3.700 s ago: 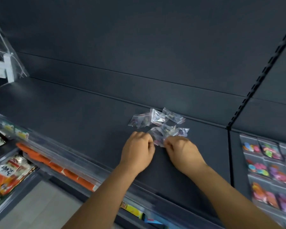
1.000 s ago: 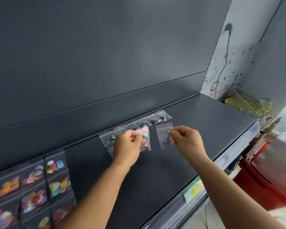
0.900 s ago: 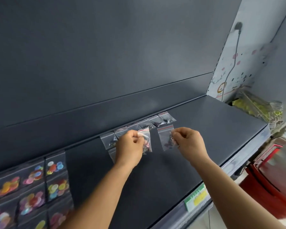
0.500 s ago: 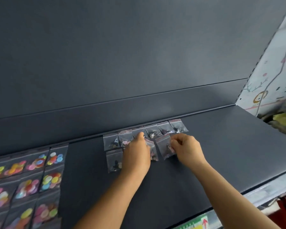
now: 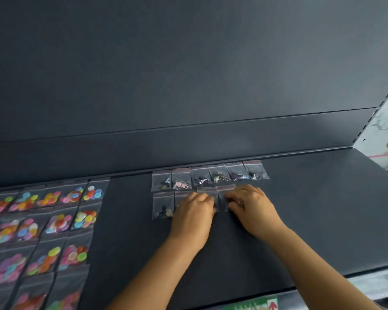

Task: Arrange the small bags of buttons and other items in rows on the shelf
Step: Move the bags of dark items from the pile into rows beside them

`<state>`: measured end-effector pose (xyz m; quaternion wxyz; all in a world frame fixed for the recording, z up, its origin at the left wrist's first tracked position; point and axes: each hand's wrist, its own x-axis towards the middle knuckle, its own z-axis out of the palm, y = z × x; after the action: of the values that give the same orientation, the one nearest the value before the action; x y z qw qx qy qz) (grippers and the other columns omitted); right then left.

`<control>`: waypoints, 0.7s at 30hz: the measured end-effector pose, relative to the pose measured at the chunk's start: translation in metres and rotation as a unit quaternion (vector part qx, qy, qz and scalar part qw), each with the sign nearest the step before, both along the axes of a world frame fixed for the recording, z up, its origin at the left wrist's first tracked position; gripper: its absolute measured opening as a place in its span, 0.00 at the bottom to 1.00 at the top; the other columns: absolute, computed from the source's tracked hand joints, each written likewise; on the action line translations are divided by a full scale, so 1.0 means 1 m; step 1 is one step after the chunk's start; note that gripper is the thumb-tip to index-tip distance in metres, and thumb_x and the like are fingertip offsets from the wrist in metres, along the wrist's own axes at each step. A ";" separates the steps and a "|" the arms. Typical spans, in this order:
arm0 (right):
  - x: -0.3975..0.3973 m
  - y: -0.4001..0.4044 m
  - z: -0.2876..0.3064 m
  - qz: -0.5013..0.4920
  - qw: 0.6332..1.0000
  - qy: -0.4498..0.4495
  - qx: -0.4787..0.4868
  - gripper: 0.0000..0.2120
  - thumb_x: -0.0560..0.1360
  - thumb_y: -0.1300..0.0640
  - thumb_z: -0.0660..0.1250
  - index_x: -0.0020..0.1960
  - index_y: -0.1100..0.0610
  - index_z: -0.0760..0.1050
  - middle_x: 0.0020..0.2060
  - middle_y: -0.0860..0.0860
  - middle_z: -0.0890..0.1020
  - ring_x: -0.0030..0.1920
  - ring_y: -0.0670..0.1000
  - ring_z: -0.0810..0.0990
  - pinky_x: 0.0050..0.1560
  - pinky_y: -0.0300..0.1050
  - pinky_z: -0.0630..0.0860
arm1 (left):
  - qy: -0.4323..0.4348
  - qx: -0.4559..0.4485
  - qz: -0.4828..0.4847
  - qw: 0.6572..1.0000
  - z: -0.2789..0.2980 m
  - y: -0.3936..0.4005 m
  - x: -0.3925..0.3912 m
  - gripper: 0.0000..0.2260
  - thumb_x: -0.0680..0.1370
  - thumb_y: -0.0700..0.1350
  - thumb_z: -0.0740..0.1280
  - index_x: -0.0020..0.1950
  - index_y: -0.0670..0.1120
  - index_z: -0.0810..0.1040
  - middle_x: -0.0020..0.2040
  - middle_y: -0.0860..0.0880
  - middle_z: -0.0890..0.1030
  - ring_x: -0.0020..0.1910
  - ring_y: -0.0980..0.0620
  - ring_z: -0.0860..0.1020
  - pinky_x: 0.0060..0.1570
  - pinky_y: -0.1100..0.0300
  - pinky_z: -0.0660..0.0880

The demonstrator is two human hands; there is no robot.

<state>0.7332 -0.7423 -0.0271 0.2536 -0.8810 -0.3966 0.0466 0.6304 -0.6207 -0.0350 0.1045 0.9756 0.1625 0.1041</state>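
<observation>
Bags on shelf: second row in progress

Head view. Shelf (image 5: 300, 220) is dark grey with a matching back panel (image 5: 188, 63). Back row (image 5: 210, 175) consists of six clear zip bags lying flat, side by side, along the rear edge of the shelf; each holds small dark or pink items too small to identify. Front row sits just in front of it: one bag (image 5: 163, 205) lies free at the left end, with further bags to its right partly covered by the hands.

Left hand (image 5: 194, 214) rests knuckles-up on the second and third bags of the front row, fingers curled down onto them; whether it pinches a bag cannot be told. Right hand (image 5: 251, 204) rests on the fourth bag (image 5: 225, 189), fingers bent, fingertips pressing the plastic; a true pinch cannot be confirmed. The two hands are just beside each other, not touching.

Button bags (image 5: 54, 220) with bright mixed colours lie in rows at the left, well apart from the hands. Green label (image 5: 253, 306) shows on the shelf's front edge.
</observation>
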 end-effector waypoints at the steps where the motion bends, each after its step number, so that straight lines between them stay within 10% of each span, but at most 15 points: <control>1: 0.000 0.001 0.000 -0.005 1.000 -0.001 0.008 0.09 0.74 0.60 0.64 0.51 0.51 0.80 0.53 0.49 0.78 0.55 0.55 0.73 0.54 0.43 0.68 | -0.006 0.001 0.004 1.000 0.000 -0.001 0.000 0.16 0.80 0.47 0.61 0.66 0.45 0.74 0.63 0.49 0.76 0.62 0.49 0.70 0.62 0.55 0.67; 21: 0.003 0.010 0.003 -0.006 1.000 -0.020 -0.019 0.09 0.76 0.53 0.63 0.51 0.54 0.79 0.55 0.51 0.77 0.54 0.54 0.70 0.49 0.41 0.67 | 0.018 0.008 0.056 0.998 0.014 -0.008 0.005 0.14 0.80 0.48 0.60 0.63 0.44 0.73 0.61 0.48 0.75 0.61 0.49 0.69 0.59 0.57 0.66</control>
<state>0.7367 -0.7328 -0.0242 0.2287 -0.8890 -0.3951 0.0347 0.6353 -0.6289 -0.0211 0.0873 0.9675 0.2179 0.0936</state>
